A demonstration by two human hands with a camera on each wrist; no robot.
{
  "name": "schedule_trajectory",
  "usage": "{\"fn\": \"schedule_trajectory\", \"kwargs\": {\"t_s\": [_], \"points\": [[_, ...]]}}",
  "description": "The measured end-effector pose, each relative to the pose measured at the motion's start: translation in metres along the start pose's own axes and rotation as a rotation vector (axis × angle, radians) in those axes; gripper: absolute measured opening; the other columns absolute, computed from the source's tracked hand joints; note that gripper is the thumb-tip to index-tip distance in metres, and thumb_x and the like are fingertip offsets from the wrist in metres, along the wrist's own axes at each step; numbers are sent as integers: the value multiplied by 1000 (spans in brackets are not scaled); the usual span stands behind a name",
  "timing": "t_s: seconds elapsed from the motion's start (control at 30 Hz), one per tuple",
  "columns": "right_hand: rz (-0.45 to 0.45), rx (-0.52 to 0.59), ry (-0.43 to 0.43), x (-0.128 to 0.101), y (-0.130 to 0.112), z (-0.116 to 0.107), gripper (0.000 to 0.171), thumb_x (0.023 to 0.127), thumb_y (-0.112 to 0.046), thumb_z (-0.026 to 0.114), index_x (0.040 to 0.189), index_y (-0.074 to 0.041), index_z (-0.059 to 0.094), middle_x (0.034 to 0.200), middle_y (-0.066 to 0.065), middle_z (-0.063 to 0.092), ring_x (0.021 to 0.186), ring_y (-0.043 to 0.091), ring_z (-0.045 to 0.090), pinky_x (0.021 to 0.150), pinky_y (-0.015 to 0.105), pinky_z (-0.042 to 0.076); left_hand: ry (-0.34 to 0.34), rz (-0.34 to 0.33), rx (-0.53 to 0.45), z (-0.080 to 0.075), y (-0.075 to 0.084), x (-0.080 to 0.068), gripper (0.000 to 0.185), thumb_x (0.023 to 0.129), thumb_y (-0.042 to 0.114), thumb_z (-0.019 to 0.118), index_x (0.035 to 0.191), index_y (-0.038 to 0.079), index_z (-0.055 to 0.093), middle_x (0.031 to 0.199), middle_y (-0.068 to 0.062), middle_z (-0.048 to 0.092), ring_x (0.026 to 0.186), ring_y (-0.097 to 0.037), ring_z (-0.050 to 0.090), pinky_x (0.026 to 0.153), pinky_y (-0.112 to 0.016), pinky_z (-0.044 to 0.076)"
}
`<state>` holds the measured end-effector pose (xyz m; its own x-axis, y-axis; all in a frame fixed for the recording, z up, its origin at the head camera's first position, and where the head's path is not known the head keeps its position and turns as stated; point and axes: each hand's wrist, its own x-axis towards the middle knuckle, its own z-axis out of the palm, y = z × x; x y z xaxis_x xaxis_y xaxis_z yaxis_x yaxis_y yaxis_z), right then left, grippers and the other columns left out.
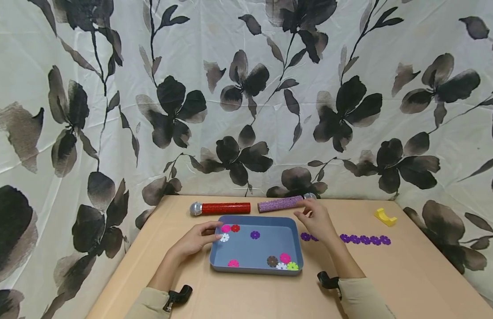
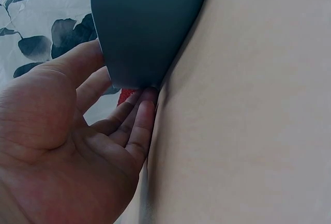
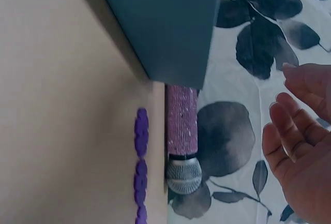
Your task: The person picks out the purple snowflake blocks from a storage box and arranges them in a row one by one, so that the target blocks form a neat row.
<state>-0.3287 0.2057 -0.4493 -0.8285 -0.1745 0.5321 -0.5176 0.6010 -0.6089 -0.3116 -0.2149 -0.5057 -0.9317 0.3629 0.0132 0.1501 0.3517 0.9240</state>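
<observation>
A blue-grey tray [image 1: 266, 243] sits mid-table with several coloured flower-shaped discs [image 1: 281, 261] in it. My left hand [image 1: 208, 234] rests open beside the tray's left rim, its fingertips touching the tray's corner [image 2: 145, 27] in the left wrist view. My right hand [image 1: 310, 215] hovers open with relaxed fingers just right of the tray's far corner, close to a purple glitter microphone [image 1: 280, 203] and holding nothing. The right wrist view shows that microphone [image 3: 181, 125] lying behind the tray [image 3: 170, 22], with the hand [image 3: 295, 125] apart from it.
A red glitter microphone [image 1: 222, 208] lies behind the tray on the left. A chain of purple flower discs [image 1: 364, 239] lies on the table to the right, and a yellow piece [image 1: 385, 216] beyond it. A flower-print cloth [image 1: 246, 88] hangs around the table.
</observation>
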Motion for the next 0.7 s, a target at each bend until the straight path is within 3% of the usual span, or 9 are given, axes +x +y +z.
{"fn": "schedule_trajectory", "kwargs": {"t_s": [0.27,0.47,0.7], "points": [[82,1,-65,1,-14,19,27,93,-10,79,118,-4,74,112,14,71,84,20,61,58,23,49,-2,-1,4,0,-1,-1,56,97,31,75,146,8,59,146,-14,62,134,-32,58,113,-39,47],[91,-9,-128,5,-25,39,30,92,-14,81,120,-5,74,114,12,72,88,24,63,67,28,50,1,-9,-2,0,-1,-1,54,98,29,74,146,8,59,146,-14,62,132,-30,59,110,-34,48],[144,-22,-212,9,-35,63,28,91,-15,82,118,-10,76,108,6,70,84,18,56,72,33,46,5,-14,-7,0,0,0,54,98,30,74,145,9,60,146,-13,62,131,-29,59,115,-48,45]]}}
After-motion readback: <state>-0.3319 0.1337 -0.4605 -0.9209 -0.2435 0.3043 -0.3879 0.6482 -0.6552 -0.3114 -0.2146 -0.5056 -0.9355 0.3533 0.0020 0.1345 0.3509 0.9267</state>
